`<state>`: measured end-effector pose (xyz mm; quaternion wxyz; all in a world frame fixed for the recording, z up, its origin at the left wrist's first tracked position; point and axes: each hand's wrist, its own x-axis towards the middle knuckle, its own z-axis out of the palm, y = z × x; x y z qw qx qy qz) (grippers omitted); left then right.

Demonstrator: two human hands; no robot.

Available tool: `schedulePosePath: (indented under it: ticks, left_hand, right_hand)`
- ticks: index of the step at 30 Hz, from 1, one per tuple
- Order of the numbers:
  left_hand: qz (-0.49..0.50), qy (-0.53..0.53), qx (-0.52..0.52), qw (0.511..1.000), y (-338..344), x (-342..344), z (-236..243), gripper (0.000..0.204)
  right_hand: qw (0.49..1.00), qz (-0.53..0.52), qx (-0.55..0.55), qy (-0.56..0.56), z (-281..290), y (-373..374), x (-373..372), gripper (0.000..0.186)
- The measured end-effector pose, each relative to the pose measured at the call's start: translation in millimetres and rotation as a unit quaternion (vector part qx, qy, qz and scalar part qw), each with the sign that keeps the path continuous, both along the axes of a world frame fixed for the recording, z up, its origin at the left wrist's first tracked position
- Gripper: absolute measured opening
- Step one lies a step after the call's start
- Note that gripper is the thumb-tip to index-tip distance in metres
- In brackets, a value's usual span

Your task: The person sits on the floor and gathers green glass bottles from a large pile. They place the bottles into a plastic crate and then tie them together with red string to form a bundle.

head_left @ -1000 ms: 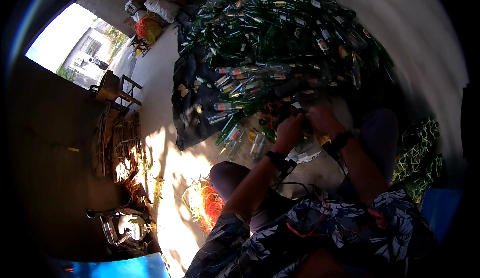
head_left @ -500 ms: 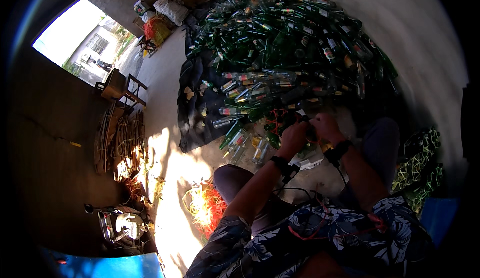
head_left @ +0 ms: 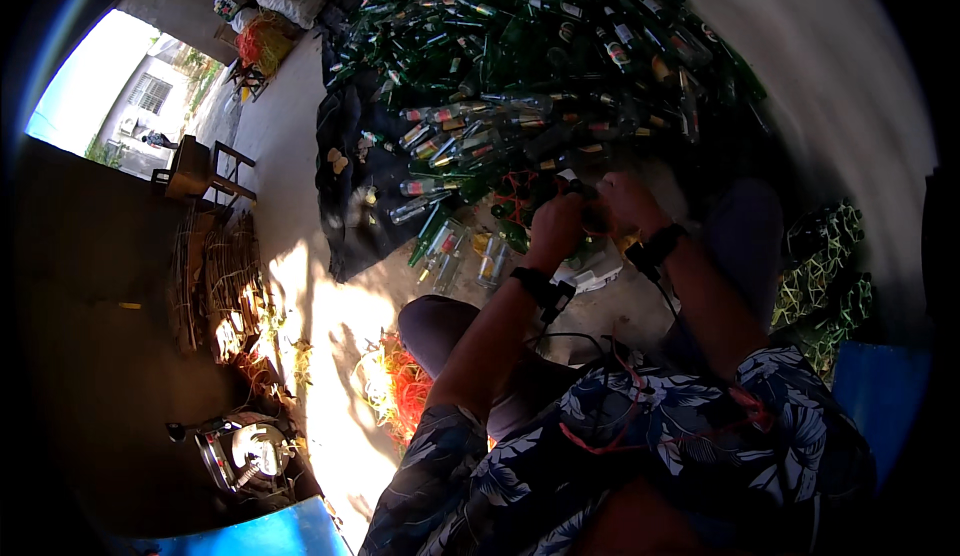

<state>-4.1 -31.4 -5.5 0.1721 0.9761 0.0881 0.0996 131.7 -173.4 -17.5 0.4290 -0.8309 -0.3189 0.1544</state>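
Note:
My left hand (head_left: 556,222) is closed, its fingers curled over the dark tops of a cluster of green bottles (head_left: 582,248) in front of me. My right hand (head_left: 632,202) is closed just beside it, a little farther right. What either hand grips is too small and dark to make out. Red plastic strapping (head_left: 514,194) in an open net shape lies against the bottles left of my hands. Beneath my hands a white object (head_left: 600,270) rests on the floor, partly hidden by the bottles.
A large heap of green bottles (head_left: 520,36) fills the far side. Several clear bottles (head_left: 492,260) lie near my left knee. Tangled red and yellow strapping (head_left: 400,384) sits on the floor at left. Green netted strapping (head_left: 826,276) is at right. A wooden chair (head_left: 232,178) stands near the doorway.
The whole view has shifted, so the room appears higher and farther left. My hands stay at the bottle cluster and are slightly farther apart.

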Motion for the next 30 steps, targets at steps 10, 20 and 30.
schedulePosePath:
  ticks: [10,20,30]
  left_hand:
    - [0.011,-0.011,-0.038,0.999,-1.8,-0.4,1.7,0.012]
    - [0.104,0.121,-0.018,0.987,-23.6,3.0,43.8,0.023]
    - [0.112,0.11,-0.042,0.987,-15.9,4.2,33.7,0.025]
  right_hand:
    - [0.996,0.034,0.077,0.012,23.1,2.8,-21.6,0.035]
    - [0.994,0.047,0.028,-0.095,4.8,6.6,-28.3,0.014]
    - [0.997,0.022,0.006,-0.077,15.0,8.6,-29.9,0.015]
